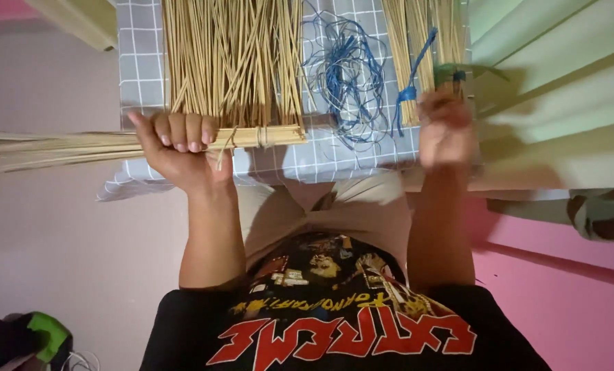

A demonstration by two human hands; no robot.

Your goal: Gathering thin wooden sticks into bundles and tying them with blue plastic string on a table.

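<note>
Left hand [176,141] fist-clenched around bundled thin tan straw sticks [80,145], centre-left; blurred right hand [446,130], upper right, grip indeterminable.

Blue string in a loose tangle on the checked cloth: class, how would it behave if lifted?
The blue string probably hangs floppy, since it lies in loose loops. Likely light, being thin, and apt to snag, as strands cross each other.

Checked cloth [334,159] bears straw sticks [231,62], blue cord [345,75].
</note>
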